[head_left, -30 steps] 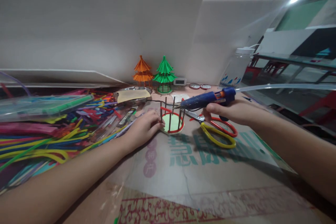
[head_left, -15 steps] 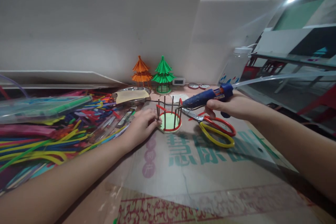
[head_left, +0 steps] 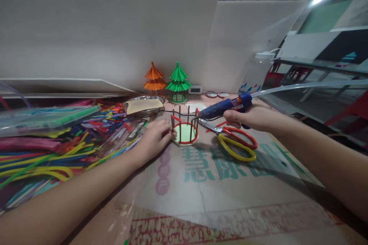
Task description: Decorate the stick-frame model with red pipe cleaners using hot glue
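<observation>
My right hand point(head_left: 253, 118) is closed round the grip of a blue hot glue gun point(head_left: 224, 108), with a long clear glue stick point(head_left: 304, 85) trailing out of its back end. The gun's nozzle is at the right-hand posts of a small pavilion frame point(head_left: 184, 134). That frame has a pale green base, a red ring and several thin brown upright posts, with red pieces near the tops of some. At its left side my left hand point(head_left: 156, 138) grips it, fingertips partly hidden behind the posts. Scissors point(head_left: 235, 143) with red and yellow handles lie below the gun.
Finished orange point(head_left: 154, 78) and green point(head_left: 178, 78) tiered pavilions stand at the back beside a small digital display point(head_left: 195, 90). Coloured pipe cleaners point(head_left: 48, 160) and a clear plastic box point(head_left: 51, 118) crowd the left. A metal dish point(head_left: 146, 111) and a water bottle point(head_left: 257, 72) stand behind.
The glue gun and my right hand have shifted very slightly left. My left hand stays at the pavilion frame, which looks the same.
</observation>
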{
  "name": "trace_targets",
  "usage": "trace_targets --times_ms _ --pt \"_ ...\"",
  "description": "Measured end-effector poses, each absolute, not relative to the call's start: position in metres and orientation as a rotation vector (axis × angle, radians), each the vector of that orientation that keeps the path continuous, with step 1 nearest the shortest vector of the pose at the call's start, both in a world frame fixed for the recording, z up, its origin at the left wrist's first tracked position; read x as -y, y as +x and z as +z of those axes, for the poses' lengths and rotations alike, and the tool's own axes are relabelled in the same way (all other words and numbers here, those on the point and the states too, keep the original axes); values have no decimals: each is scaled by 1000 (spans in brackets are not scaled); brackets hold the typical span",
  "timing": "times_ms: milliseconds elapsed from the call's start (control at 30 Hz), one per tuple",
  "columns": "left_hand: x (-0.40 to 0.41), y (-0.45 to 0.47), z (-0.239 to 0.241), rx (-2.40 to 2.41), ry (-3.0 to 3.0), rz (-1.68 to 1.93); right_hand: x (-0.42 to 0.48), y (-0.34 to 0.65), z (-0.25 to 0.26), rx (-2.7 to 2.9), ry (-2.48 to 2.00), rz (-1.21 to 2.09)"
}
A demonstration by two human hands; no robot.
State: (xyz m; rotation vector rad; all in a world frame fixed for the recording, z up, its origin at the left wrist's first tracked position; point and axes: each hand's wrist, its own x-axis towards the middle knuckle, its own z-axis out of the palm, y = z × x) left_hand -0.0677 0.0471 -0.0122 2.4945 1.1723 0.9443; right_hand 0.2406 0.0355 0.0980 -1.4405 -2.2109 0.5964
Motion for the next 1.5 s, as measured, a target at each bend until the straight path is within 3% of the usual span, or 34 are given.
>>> trace_targets --times_ms 200,867,1100,1333,1433,1500 --pt "-48 -67 -12 -1184 2499 938 -36 241 99 2238 -1423 439" --pt "-47 -67 -13 -1165 2503 957 -35 240 100 2205 -1469 463" --pt "-48 -68 -13 -1162 2508 947 -40 244 101 2245 -1478 625" --pt "-49 -68 -16 -1208 2478 957 -59 253 90 2046 -1124 907" --pt "-49 -68 -17 -1238 2504 923 -90 255 84 1855 -1124 831" --pt "-49 -68 -18 -1250 2510 900 -117 257 80 1870 -1351 650"
